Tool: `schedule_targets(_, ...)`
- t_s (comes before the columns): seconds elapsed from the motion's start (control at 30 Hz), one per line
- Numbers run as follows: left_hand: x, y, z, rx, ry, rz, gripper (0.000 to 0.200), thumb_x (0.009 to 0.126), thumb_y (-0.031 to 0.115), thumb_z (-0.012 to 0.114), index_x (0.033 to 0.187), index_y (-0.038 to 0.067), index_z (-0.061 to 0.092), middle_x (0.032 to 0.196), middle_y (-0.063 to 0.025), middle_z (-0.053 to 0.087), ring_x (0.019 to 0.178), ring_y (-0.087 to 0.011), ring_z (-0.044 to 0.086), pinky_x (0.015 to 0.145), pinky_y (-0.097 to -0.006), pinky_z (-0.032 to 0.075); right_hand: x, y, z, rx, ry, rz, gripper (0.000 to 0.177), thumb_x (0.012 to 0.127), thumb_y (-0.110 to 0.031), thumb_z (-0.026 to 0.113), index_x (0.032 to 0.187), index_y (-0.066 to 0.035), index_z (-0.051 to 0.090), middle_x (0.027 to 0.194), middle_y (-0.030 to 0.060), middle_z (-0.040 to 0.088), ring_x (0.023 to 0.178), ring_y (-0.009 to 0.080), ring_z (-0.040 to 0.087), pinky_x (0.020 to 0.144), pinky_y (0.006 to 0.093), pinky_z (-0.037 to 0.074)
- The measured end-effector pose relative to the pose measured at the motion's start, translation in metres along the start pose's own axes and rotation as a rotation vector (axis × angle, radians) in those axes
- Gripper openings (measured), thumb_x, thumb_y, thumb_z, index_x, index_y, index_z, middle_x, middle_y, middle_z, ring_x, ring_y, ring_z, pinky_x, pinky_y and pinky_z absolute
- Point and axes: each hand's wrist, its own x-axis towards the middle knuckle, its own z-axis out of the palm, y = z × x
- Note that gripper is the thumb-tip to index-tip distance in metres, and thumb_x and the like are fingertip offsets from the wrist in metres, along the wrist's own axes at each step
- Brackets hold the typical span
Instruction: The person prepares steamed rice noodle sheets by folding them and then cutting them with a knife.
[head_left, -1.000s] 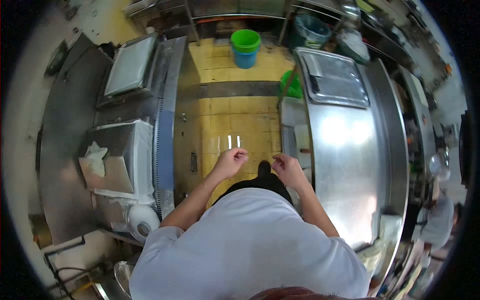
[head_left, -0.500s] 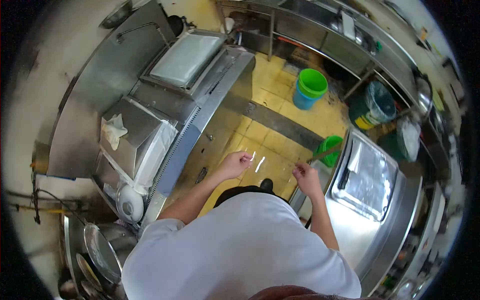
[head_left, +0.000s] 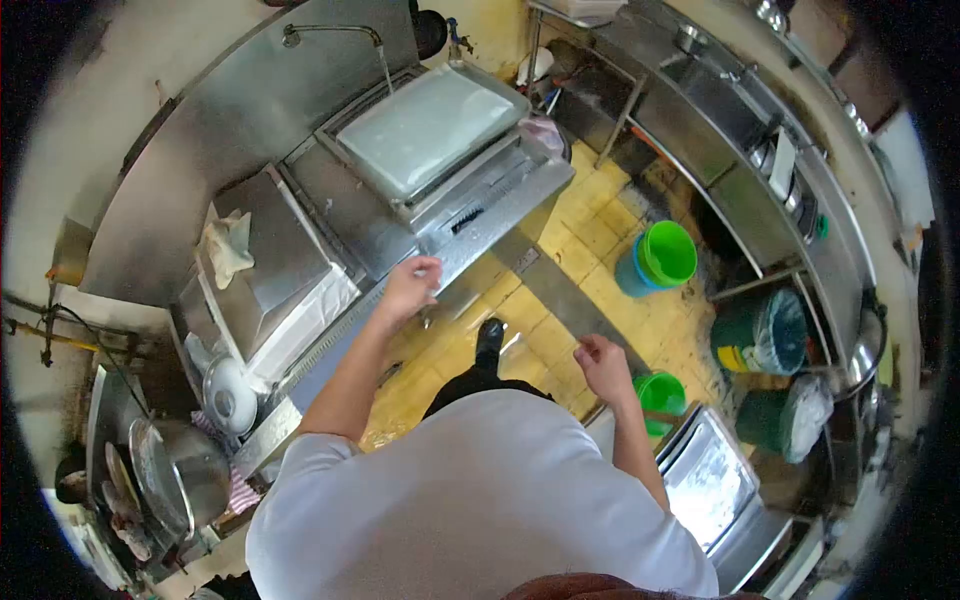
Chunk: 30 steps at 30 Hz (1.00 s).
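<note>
My left hand (head_left: 408, 288) reaches out to the front edge of the long steel counter (head_left: 490, 215). Its fingers are bent down over the edge, and I cannot tell whether it holds anything. My right hand (head_left: 600, 365) hangs over the yellow tiled floor (head_left: 585, 280) with the fingers curled shut and nothing visible in it. A large flat covered tray (head_left: 425, 125) lies on the counter beyond my left hand. My dark shoe (head_left: 489, 338) shows between my arms.
A steel box with a white cloth (head_left: 228, 248) sits on the counter's left. Pots (head_left: 180, 470) are stacked at lower left. A green bucket inside a blue one (head_left: 662, 255), a smaller green bucket (head_left: 658, 392) and two lined bins (head_left: 765, 335) stand on the floor. A steel table (head_left: 710, 485) is at right.
The view has swung left toward the counter. My left hand has moved from in front of my body out to the counter's edge. My right hand has dropped away from it.
</note>
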Motion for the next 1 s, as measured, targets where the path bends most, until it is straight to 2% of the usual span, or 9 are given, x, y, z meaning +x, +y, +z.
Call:
schedule_targets(0.17, 0.135, 0.066, -0.051, -0.314, 0.105, 0.078, 0.028, 0.097, 0.016, 0.063, 0.123, 0.005, 0.062, 0.103, -0.0054, 0.063, 0.090, -0.0203, 0.066, 0.065, -0.0373, 0.060, 0.075, -0.007, -0.019, 0.003, -0.034, 0.029, 0.036, 0.088, -0.017, 0.068, 0.116, 0.004, 0.066, 0.093, 0.0213, 0.072, 0.084, 0.0305, 0.071, 0.080, 0.0384, 0.056)
schedule_targets(0.3, 0.225, 0.128, -0.077, -0.488, 0.127, 0.115, 0.034, 0.097, 0.008, 0.059, 0.129, -0.003, 0.053, 0.113, -0.0131, 0.060, 0.098, -0.0265, 0.066, 0.082, -0.0401, 0.060, 0.126, -0.023, -0.037, 0.029, 0.034, 0.032, 0.033, 0.088, -0.014, 0.069, 0.115, 0.005, 0.066, 0.094, 0.0210, 0.072, 0.082, 0.0280, 0.070, 0.079, 0.0364, 0.056)
schedule_targets(0.53, 0.332, 0.170, -0.101, -0.706, 0.182, 0.273, 0.030, 0.099, -0.001, 0.053, 0.127, -0.010, 0.049, 0.112, -0.0165, 0.060, 0.099, -0.0265, 0.066, 0.091, -0.0382, 0.059, 0.209, -0.020, -0.033, 0.004, -0.071, 0.008, 0.031, 0.088, -0.014, 0.070, 0.112, 0.004, 0.066, 0.090, 0.0197, 0.072, 0.080, 0.0261, 0.069, 0.074, 0.0355, 0.054)
schedule_targets(0.63, 0.370, 0.172, -0.112, -0.736, 0.251, 0.275, 0.027, 0.095, 0.005, 0.063, 0.118, -0.008, 0.056, 0.094, -0.0118, 0.062, 0.085, -0.0225, 0.066, 0.078, -0.0350, 0.059, 0.260, -0.025, -0.030, -0.012, -0.139, -0.101, 0.028, 0.089, -0.013, 0.067, 0.111, 0.004, 0.067, 0.087, 0.0195, 0.071, 0.078, 0.0255, 0.069, 0.073, 0.0350, 0.054)
schedule_targets(0.73, 0.377, 0.168, -0.117, -0.474, 0.323, 0.167, 0.018, 0.099, 0.018, 0.062, 0.099, 0.000, 0.065, 0.078, -0.0069, 0.059, 0.069, -0.0141, 0.058, 0.060, -0.0304, 0.051, 0.320, -0.041, -0.027, 0.024, -0.258, -0.164, 0.026, 0.089, -0.013, 0.065, 0.109, 0.003, 0.068, 0.082, 0.0195, 0.070, 0.075, 0.0250, 0.068, 0.071, 0.0359, 0.054)
schedule_targets(0.8, 0.373, 0.194, -0.116, -0.434, 0.558, 0.062, 0.027, 0.100, 0.027, 0.059, 0.083, 0.007, 0.065, 0.065, -0.0024, 0.053, 0.056, -0.0118, 0.046, 0.049, -0.0296, 0.037, 0.366, -0.050, -0.021, 0.071, -0.296, -0.253, 0.025, 0.089, -0.013, 0.065, 0.108, 0.002, 0.069, 0.080, 0.0186, 0.070, 0.073, 0.0247, 0.068, 0.070, 0.0363, 0.053)
schedule_targets(0.9, 0.382, 0.212, -0.121, -0.369, 0.670, -0.060, 0.033, 0.101, 0.031, 0.055, 0.082, 0.004, 0.060, 0.056, -0.0010, 0.037, 0.048, -0.0144, 0.035, 0.046, -0.0342, 0.030, 0.426, -0.059, 0.007, 0.172, -0.376, -0.335, 0.024, 0.088, -0.015, 0.067, 0.104, 0.002, 0.069, 0.077, 0.0159, 0.068, 0.069, 0.0229, 0.065, 0.068, 0.0361, 0.052)
schedule_targets(0.97, 0.392, 0.213, -0.130, -0.399, 0.741, -0.041, 0.029, 0.095, 0.033, 0.063, 0.090, 0.004, 0.064, 0.058, -0.0039, 0.044, 0.049, -0.0168, 0.039, 0.047, -0.0348, 0.033, 0.462, -0.102, 0.011, 0.122, -0.491, -0.452, 0.022, 0.089, -0.015, 0.067, 0.103, 0.002, 0.069, 0.076, 0.0145, 0.067, 0.069, 0.0221, 0.064, 0.068, 0.0347, 0.052)
schedule_targets(1.0, 0.395, 0.210, -0.135, -0.176, 0.685, -0.009, 0.025, 0.092, 0.030, 0.065, 0.091, 0.005, 0.065, 0.060, -0.0047, 0.049, 0.051, -0.0169, 0.044, 0.049, -0.0347, 0.036, 0.477, -0.121, 0.018, 0.151, -0.528, -0.475, 0.021, 0.090, -0.015, 0.067, 0.102, 0.002, 0.069, 0.076, 0.0135, 0.067, 0.069, 0.0215, 0.063, 0.067, 0.0338, 0.052)
